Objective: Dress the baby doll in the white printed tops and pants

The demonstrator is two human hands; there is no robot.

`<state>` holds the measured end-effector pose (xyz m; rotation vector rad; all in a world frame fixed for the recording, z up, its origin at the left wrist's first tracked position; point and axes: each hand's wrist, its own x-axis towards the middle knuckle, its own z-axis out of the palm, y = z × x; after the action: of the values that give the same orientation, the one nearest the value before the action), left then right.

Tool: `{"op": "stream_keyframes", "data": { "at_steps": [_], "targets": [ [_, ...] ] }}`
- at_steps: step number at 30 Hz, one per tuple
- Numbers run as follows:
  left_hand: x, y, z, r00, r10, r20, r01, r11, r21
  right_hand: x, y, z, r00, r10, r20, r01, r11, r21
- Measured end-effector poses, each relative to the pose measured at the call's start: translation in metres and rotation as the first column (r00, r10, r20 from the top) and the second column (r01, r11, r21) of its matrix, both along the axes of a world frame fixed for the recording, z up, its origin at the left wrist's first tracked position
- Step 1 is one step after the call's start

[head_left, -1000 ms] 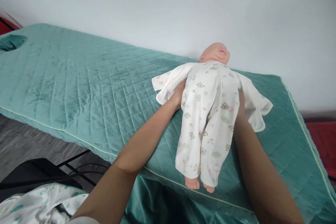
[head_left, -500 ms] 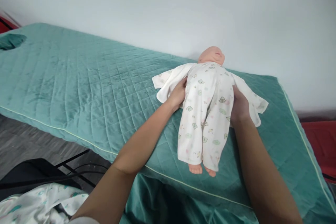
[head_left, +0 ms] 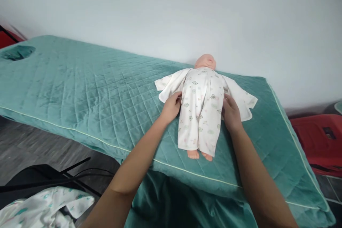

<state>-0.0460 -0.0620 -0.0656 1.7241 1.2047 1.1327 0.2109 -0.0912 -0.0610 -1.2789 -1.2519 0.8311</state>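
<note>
A baby doll (head_left: pixel 208 61) lies on its back on the green quilted cover, head toward the wall and bare feet (head_left: pixel 193 154) toward me. White printed trousers (head_left: pixel 199 114) cover its legs and reach up over its trunk. A white shirt (head_left: pixel 238 94) is spread out on both sides, its sleeves lying flat. At the trousers' left edge my left hand (head_left: pixel 171 108) is closed, pinching the cloth at the side. My right hand (head_left: pixel 232 112) grips the opposite edge, its fingertips partly hidden behind the fabric.
The green padded bed (head_left: pixel 80 89) stretches left along a white wall, with a face hole (head_left: pixel 18 52) at its far end. A printed cloth (head_left: pixel 50 205) lies on a black chair (head_left: pixel 34 176) at lower left. Beyond the right edge stands a red plastic object (head_left: pixel 317 140).
Both hands have slid down the sides of the trousers toward the feet. The view has shifted slightly, showing more of the red object at right.
</note>
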Motion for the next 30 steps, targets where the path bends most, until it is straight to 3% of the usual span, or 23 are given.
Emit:
{"op": "stream_keyframes", "data": {
  "at_steps": [3, 5, 8, 13, 15, 20, 22, 25, 30],
  "targets": [
    [-0.010, -0.027, -0.005, 0.924, 0.009, -0.383, 0.062, 0.983, 0.174, 0.003, -0.035, -0.007, 0.948, -0.048, 0.315, 0.039, 0.999, 0.034],
    [-0.013, -0.039, -0.007, 0.852, 0.024, -0.523, 0.132, 0.957, 0.258, 0.005, -0.053, -0.011, 0.832, -0.027, 0.554, -0.014, 0.997, 0.070],
    [-0.011, -0.043, -0.008, 0.772, 0.052, -0.633, 0.188, 0.933, 0.306, 0.004, -0.064, -0.013, 0.678, -0.035, 0.734, -0.066, 0.992, 0.109],
    [0.003, -0.023, -0.003, 0.738, -0.108, -0.666, 0.364, 0.894, 0.259, -0.001, -0.046, -0.010, 0.584, 0.035, 0.811, -0.186, 0.978, 0.092],
    [0.010, -0.013, -0.001, 0.771, -0.184, -0.610, 0.398, 0.887, 0.235, -0.002, -0.037, -0.010, 0.601, 0.038, 0.799, -0.190, 0.977, 0.096],
    [0.022, 0.000, 0.002, 0.836, -0.229, -0.498, 0.356, 0.918, 0.175, -0.006, -0.030, -0.004, 0.813, 0.102, 0.574, -0.227, 0.962, 0.150],
    [0.023, 0.000, 0.002, 0.840, -0.232, -0.491, 0.349, 0.923, 0.162, -0.008, -0.031, -0.002, 0.846, 0.138, 0.515, -0.239, 0.962, 0.135],
    [0.022, 0.001, 0.002, 0.848, -0.249, -0.467, 0.351, 0.925, 0.144, -0.011, -0.029, -0.003, 0.838, 0.112, 0.534, -0.201, 0.973, 0.112],
    [0.022, 0.003, 0.002, 0.868, -0.262, -0.421, 0.341, 0.932, 0.122, -0.012, -0.022, -0.009, 0.758, 0.081, 0.647, -0.182, 0.979, 0.091]
  ]
}}
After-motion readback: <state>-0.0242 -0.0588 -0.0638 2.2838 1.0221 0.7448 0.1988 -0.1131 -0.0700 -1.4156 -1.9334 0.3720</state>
